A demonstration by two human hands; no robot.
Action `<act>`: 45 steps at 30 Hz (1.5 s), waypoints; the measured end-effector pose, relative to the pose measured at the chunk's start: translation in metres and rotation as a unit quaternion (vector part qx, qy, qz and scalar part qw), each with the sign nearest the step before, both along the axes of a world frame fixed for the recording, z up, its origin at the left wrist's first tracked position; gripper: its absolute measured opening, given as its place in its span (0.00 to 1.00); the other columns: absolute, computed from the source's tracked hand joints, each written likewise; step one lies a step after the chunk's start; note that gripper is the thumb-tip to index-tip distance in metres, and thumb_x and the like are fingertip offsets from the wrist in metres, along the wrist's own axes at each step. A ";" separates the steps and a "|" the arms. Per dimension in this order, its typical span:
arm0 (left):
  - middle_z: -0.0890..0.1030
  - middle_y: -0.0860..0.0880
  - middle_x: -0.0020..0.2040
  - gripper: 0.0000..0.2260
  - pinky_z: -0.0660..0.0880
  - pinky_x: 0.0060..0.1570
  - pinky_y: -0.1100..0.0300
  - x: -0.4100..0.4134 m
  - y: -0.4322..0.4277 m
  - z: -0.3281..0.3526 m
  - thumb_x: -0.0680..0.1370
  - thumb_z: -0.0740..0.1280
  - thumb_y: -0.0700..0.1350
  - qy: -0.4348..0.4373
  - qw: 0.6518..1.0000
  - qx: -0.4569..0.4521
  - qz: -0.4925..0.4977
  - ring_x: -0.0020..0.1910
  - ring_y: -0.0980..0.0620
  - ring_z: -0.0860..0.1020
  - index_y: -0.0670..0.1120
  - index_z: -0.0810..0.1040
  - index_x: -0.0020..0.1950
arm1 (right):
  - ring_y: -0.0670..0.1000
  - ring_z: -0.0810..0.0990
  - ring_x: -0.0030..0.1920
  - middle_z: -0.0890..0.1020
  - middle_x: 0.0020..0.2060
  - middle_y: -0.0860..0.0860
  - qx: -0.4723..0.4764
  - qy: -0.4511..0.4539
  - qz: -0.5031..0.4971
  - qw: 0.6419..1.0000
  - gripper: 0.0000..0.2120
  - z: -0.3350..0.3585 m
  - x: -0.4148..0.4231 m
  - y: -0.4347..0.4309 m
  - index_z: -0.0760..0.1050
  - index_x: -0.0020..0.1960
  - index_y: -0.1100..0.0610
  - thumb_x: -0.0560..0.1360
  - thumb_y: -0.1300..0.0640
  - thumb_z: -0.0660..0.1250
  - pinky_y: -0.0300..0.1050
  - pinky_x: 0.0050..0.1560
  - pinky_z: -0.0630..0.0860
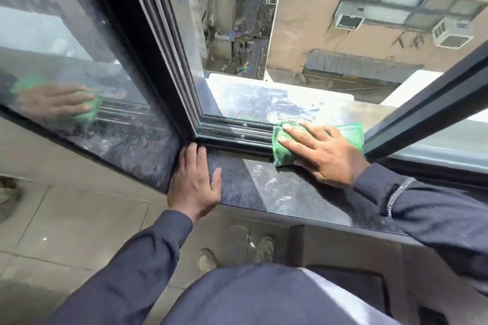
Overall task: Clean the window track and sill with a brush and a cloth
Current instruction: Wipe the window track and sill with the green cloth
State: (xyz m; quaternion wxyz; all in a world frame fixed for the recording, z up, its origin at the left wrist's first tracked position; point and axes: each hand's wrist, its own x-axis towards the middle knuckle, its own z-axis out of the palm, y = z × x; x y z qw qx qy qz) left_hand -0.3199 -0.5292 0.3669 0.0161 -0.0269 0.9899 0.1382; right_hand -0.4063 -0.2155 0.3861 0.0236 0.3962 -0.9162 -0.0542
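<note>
A folded green cloth (284, 152) lies across the metal window track (237, 133) and the inner edge of the dark stone sill (264, 185). My right hand (322, 153) presses flat on the cloth, fingers spread and pointing left. My left hand (194, 182) rests palm down on the sill's left end, fingertips against the frame corner, holding nothing. Dust and pale smears streak the sill between the hands. No brush is in view.
The window is open over a deep drop to an alley. A fixed glass pane (79, 74) stands at the left and mirrors the hand and cloth. A sliding sash frame (422, 111) angles in at the right. A stained outer ledge (264, 100) lies beyond the track.
</note>
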 end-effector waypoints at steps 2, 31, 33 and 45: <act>0.69 0.33 0.68 0.28 0.68 0.67 0.42 0.000 0.000 0.000 0.77 0.55 0.54 -0.001 1.000 0.001 -0.003 0.68 0.34 0.67 0.34 0.67 0.68 | 0.59 0.68 0.73 0.64 0.78 0.49 -0.015 0.000 -0.007 1.000 0.27 -0.002 0.001 -0.009 0.56 0.79 0.46 0.82 0.41 0.51 0.57 0.63 0.70; 0.65 0.36 0.71 0.30 0.67 0.68 0.42 0.005 -0.006 0.000 0.79 0.58 0.56 0.005 0.999 0.015 -0.034 0.72 0.36 0.62 0.36 0.61 0.73 | 0.57 0.53 0.80 0.55 0.81 0.50 -0.200 -0.136 -0.365 0.899 0.26 -0.010 0.121 -0.112 0.55 0.78 0.41 0.81 0.40 0.53 0.66 0.75 0.55; 0.64 0.35 0.72 0.30 0.67 0.68 0.42 0.005 -0.006 -0.001 0.79 0.57 0.56 0.007 0.999 0.002 -0.042 0.72 0.36 0.62 0.37 0.61 0.73 | 0.61 0.48 0.80 0.53 0.81 0.47 -0.112 -0.124 -0.305 0.938 0.26 -0.022 0.130 -0.118 0.52 0.78 0.39 0.81 0.39 0.50 0.71 0.74 0.50; 0.61 0.34 0.74 0.31 0.65 0.69 0.42 0.005 -0.007 -0.006 0.79 0.54 0.59 -0.001 0.998 0.004 -0.055 0.73 0.34 0.60 0.37 0.60 0.74 | 0.59 0.42 0.80 0.47 0.82 0.47 -0.149 -0.114 -0.619 0.763 0.30 -0.022 0.125 -0.129 0.49 0.80 0.43 0.80 0.36 0.45 0.69 0.76 0.44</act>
